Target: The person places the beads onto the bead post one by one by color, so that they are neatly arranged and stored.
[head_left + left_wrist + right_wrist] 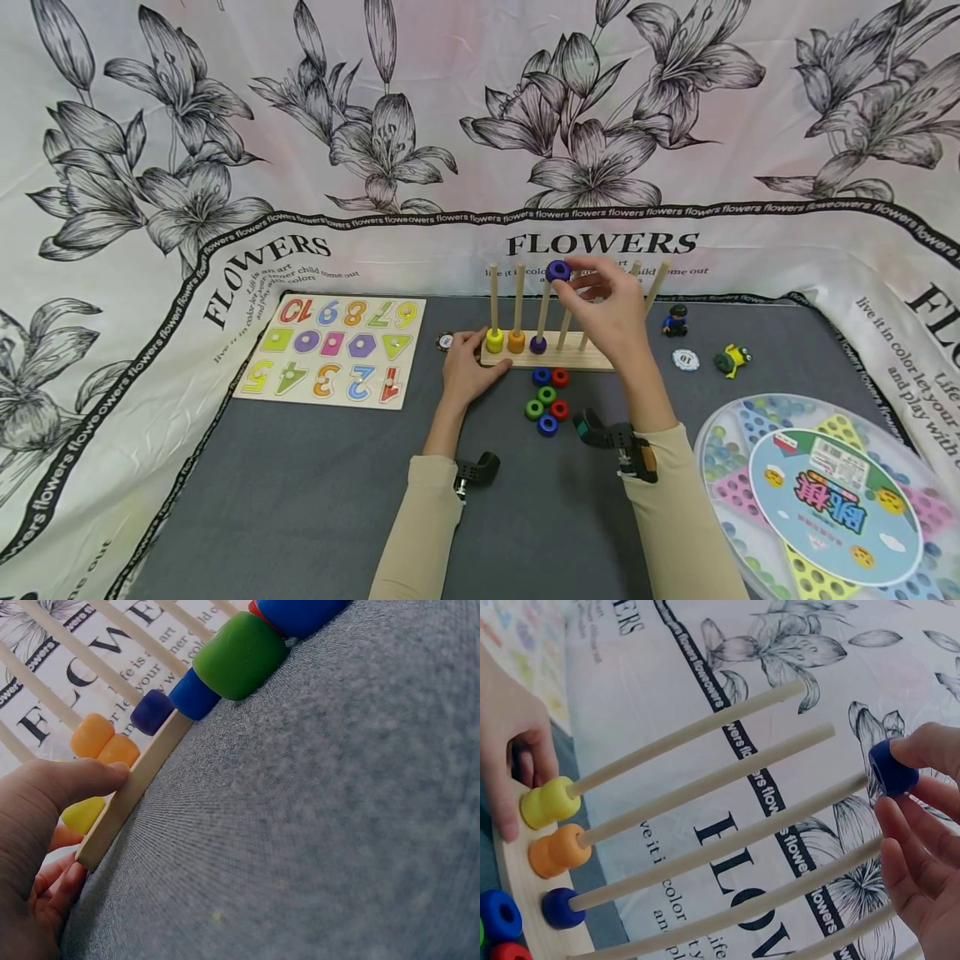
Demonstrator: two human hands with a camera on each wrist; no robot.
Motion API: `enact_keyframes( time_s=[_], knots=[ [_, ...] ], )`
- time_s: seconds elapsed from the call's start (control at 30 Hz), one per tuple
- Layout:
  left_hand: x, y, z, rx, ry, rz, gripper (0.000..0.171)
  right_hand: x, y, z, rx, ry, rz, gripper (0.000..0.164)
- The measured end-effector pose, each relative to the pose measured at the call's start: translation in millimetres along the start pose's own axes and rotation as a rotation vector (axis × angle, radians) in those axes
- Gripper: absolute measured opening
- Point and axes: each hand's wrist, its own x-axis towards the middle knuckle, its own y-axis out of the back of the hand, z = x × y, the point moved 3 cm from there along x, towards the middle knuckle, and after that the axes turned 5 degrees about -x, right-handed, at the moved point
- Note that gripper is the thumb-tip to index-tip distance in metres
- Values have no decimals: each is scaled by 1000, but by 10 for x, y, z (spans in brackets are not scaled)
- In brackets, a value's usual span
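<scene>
A wooden peg rack [592, 361] with several upright rods stands at the back of the table. Yellow beads [551, 802] sit on its first rod, orange beads [559, 850] on the second, and one purple bead [563, 908] on the third. My right hand [609, 307] pinches another purple bead [558, 271] between thumb and fingers, at the top of the third rod; whether the rod tip has entered its hole I cannot tell. My left hand [469, 367] grips the left end of the rack, its thumb along the front edge in the left wrist view.
Loose blue, green and red beads [547, 401] lie in front of the rack. A number puzzle board [322, 350] is at left. On the right are a toy figure [676, 321], a white chip [685, 359], a toy frog [732, 360] and a round board-game case [832, 500].
</scene>
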Motion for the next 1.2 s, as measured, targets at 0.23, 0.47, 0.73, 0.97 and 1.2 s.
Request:
enact_keyframes(
  time_s=[0.23, 0.47, 0.73, 0.97, 1.2],
  knots=[
    [5, 11, 13, -2, -9, -1, 73, 119, -59, 84, -13, -31, 50, 29],
    [6, 20, 26, -2, -31, 7, 73, 141, -89, 40, -79, -43, 59, 26],
    [0, 21, 11, 2, -22, 8, 73, 82, -83, 32, -55, 17, 85, 23],
    [1, 17, 11, 2, -21, 7, 73, -166, -44, 173, -66, -17, 40, 21],
    [-2, 5, 10, 1, -14, -1, 73, -579, -149, 520, -86, -158, -95, 19]
  ],
)
